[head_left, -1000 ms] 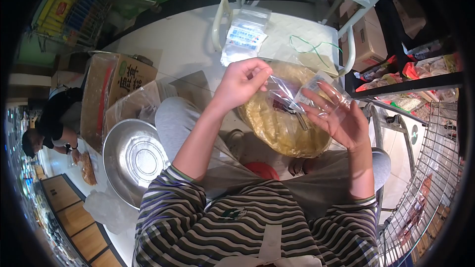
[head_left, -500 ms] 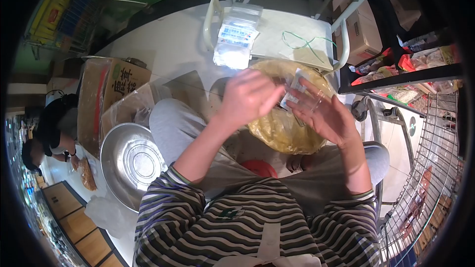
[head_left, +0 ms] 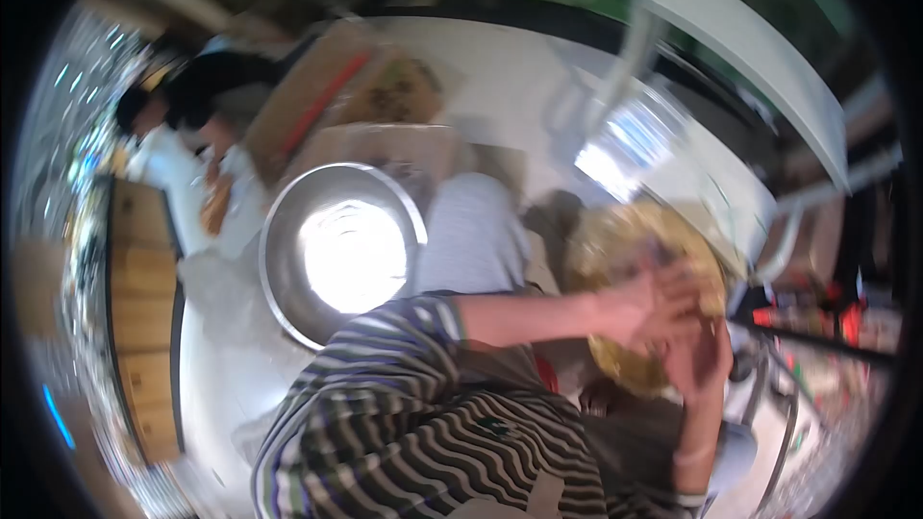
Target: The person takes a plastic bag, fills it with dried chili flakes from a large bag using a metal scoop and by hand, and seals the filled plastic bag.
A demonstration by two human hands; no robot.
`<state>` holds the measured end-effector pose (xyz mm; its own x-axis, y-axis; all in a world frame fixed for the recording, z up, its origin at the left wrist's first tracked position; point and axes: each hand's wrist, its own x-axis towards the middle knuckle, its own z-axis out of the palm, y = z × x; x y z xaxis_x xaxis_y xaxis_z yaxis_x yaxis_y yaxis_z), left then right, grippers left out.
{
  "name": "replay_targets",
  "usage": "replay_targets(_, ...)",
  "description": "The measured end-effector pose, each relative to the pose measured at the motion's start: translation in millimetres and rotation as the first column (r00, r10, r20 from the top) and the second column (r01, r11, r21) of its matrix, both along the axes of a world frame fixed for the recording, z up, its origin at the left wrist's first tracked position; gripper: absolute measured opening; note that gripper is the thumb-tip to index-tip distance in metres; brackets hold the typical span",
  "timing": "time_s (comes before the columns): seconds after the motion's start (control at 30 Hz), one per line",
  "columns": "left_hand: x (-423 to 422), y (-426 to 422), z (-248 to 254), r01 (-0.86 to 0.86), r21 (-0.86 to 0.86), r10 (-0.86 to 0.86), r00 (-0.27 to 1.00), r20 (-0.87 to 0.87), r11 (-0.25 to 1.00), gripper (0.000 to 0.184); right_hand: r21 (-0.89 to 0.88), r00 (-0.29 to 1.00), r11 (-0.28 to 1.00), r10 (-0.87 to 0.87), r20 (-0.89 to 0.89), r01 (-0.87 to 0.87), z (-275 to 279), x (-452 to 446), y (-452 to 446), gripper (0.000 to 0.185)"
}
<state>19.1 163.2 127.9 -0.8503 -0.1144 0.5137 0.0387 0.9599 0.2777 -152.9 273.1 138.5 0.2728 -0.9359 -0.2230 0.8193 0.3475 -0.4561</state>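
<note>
My left hand (head_left: 659,303) lies across my right hand (head_left: 697,360), over a large yellowish plastic-covered bundle (head_left: 615,360) between my knees. Motion smears the fingers of both hands, so I cannot make out whether they are open or closed. No clear plastic packet can be told apart between them now. Just beyond the bundle, a stack of clear plastic bags with blue-and-white print (head_left: 630,139) lies on the low shelf of a white rack.
A round metal basin (head_left: 274,269) stands left of my knee, in front of cardboard boxes (head_left: 317,101). At far left another person (head_left: 207,86) crouches near a bag of brown food (head_left: 216,202). The white rack (head_left: 769,48) rises at upper right; red packets (head_left: 851,324) sit on shelving.
My view has swung left, so the scene sits further right and is blurred. My hands, apart earlier with a clear plastic packet at my right hand, now overlap.
</note>
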Motion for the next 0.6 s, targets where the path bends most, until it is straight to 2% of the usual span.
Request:
replay_targets(0.03, -5, 2, -12, -0.002, -0.003, 0.002, 0.999, -0.042, 1.0, 0.075, -0.027, 0.999, 1.0, 0.006, 0.038, -0.005, -5, 1, 0, 0.043)
replay_targets(0.1, -12, 5, -28, -0.012, 0.001, 0.012, 0.998, -0.056, 1.0, 0.08, 0.018, 0.999, 1.0, -0.018, -0.039, 0.018, 6, 10, 0, 0.043)
replay_targets(0.17, -19, 7, -28, -0.051, 0.019, 0.052, 0.998, -0.035, 0.999, 0.076, 0.034, 0.998, 0.999, 0.026, -0.056, -0.024, 2, 5, -1, 0.042)
replay_targets(0.23, -12, 0, -18, -0.093, 0.039, 0.095, 0.995, -0.04, 0.995, 0.077, 0.05, 0.976, 0.996, 0.086, -0.2, -0.078, -16, -20, -5, 0.042)
replay_targets(0.3, -8, -7, -14, -0.112, 0.071, 0.116, 0.992, -0.057, 0.991, 0.079, 0.049, 0.973, 0.998, 0.058, -0.224, -0.048, -7, -22, -11, 0.044)
replay_targets(0.4, -2, -16, -11, -0.179, 0.129, 0.186, 0.982, -0.041, 0.975, 0.082, 0.08, 0.874, 0.996, 0.016, -0.486, 0.026, 5, -25, -18, 0.042)
replay_targets(0.43, 1, -17, -10, -0.186, 0.128, 0.193, 0.98, -0.046, 0.974, 0.082, 0.078, 0.871, 0.997, 0.021, -0.49, 0.02, 3, -31, -19, 0.042)
replay_targets(0.5, 0, -19, -10, -0.218, 0.214, 0.241, 0.966, -0.09, 0.952, 0.083, 0.096, 0.819, 0.988, -0.043, -0.572, 0.118, -9, -54, -18, 0.041)
replay_targets(0.53, -3, -21, -13, -0.236, 0.196, 0.26, 0.96, -0.104, 0.952, 0.086, -0.006, 0.846, 0.999, -0.049, -0.531, 0.054, -16, -65, -20, 0.04)
replay_targets(0.57, 0, -22, -8, -0.265, 0.173, 0.289, 0.948, -0.136, 0.949, 0.087, -0.001, 0.881, 1.0, -0.019, -0.473, 0.021, -8, -65, -22, 0.04)
replay_targets(0.6, 2, -25, -7, -0.268, 0.164, 0.296, 0.938, -0.181, 0.949, 0.087, -0.108, 0.786, 0.978, -0.21, -0.582, 0.181, -11, -58, -14, 0.037)
